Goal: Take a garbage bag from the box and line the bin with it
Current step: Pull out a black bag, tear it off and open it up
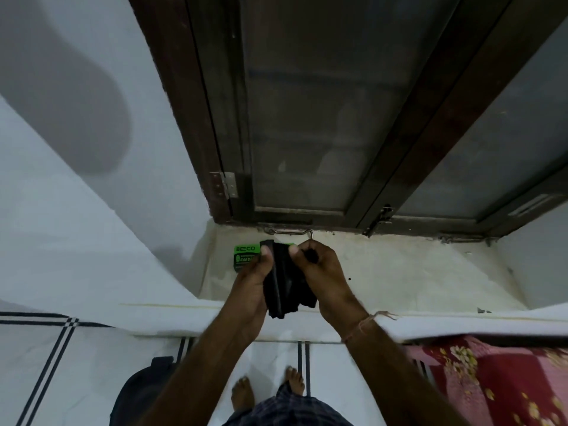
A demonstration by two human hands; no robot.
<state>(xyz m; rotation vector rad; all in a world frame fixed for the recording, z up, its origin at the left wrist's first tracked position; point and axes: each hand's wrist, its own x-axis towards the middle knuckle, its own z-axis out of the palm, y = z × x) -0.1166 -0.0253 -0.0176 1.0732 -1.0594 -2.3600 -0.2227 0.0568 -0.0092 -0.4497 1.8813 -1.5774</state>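
A folded black garbage bag [285, 287] hangs between both hands above the window sill. My left hand [253, 281] pinches its top left edge with the thumb on top. My right hand [319, 272] grips the top right part, fingers curled around the plastic. Behind the hands a green garbage bag box [244, 256] lies on the pale sill [399, 272], partly hidden by the left hand and the bag. A dark rounded object [138, 392] on the floor at lower left could be the bin; I cannot tell for certain.
A dark wooden window frame [381, 167] with frosted panes rises behind the sill. White walls stand to the left. A red floral bedcover [498, 379] lies at lower right. My bare feet [264, 388] stand on white tiles with dark stripes.
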